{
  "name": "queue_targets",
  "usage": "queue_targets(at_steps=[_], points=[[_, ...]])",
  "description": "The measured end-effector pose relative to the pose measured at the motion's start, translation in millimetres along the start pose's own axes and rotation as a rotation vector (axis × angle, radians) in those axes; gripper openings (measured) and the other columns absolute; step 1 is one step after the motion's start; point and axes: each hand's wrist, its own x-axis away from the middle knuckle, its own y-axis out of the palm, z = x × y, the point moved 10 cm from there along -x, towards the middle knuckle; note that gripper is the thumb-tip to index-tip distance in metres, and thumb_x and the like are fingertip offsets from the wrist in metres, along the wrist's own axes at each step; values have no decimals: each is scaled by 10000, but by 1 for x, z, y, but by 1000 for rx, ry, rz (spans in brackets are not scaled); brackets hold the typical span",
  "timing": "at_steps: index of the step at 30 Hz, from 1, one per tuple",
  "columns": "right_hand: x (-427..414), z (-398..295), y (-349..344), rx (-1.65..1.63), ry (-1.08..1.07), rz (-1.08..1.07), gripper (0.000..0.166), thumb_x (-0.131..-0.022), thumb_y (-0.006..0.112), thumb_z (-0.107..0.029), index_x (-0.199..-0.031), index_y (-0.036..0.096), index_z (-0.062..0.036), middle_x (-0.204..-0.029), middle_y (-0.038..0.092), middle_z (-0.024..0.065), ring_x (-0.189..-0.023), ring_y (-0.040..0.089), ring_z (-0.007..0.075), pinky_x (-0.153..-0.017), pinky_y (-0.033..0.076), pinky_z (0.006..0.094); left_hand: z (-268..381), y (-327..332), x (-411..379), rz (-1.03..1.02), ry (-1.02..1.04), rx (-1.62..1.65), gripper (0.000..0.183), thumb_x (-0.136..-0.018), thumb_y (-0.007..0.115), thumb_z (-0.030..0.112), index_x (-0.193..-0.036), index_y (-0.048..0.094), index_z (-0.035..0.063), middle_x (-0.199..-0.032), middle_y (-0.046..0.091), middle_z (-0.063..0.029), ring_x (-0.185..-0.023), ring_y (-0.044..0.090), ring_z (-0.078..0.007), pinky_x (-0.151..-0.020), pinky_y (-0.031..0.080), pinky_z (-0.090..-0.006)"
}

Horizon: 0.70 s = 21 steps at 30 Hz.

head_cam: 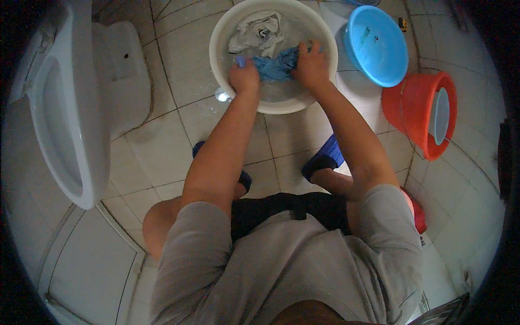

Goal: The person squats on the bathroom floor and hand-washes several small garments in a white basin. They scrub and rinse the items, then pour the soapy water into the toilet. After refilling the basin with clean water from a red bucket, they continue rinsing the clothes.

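A round cream basin (280, 108) holds water on the tiled floor in front of me. Stretched between my hands is a wet blue cloth (273, 68), low over the water or partly in it. My left hand (245, 78) grips its left end, with a small blue part standing up by the thumb. On the right, my right hand (313, 67) has its fingers bent over the cloth's other end; some fingertips are hidden. A whitish-grey cloth (260, 30) lies bunched in the water beyond, touching neither hand.
To the right, a light-blue basin (378, 46) leans near a red bucket (396, 105) lying tilted, with a pale round item (440, 117) in its mouth. A white ceramic fixture (87, 122) stands at the left. My feet wear blue slippers (327, 156).
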Motion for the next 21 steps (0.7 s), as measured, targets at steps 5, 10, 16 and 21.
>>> queue_targets(at_steps=[5,10,16,21], points=[[-8,40,94,-808,339,-450,688,-786,866,-248,-1350,511,-80,-1275,631,180,-1093,682,350,-870,591,500,6,8,7,-106,-62,126,398,-859,775,194,-1172,648,-17,-1130,686,-157,-1018,636,-287,-901,496,-414],[7,-1,66,-1895,384,-659,502,-914,753,-265,-1345,567,-87,-1214,687,125,-1098,689,289,-907,594,477,1,0,-9,-1,-27,307,395,-853,759,272,-1093,646,-21,-1142,675,-224,-1075,653,-330,-931,503,-425],[19,-19,33,-2171,385,-879,516,-1004,634,-417,-1349,574,-37,-1225,696,127,-1087,696,277,-974,566,463,-18,40,6,-376,-227,267,685,-927,653,521,-1398,555,35,-1333,624,-189,-1196,619,-308,-991,486,-441],[38,-42,32,-2165,355,-939,489,-997,653,-384,-1332,589,-34,-1241,694,145,-1052,709,285,-959,569,452,18,78,86,-879,-484,688,721,-945,545,672,-1422,543,132,-1374,616,-112,-1218,609,-324,-1027,458,-523]])
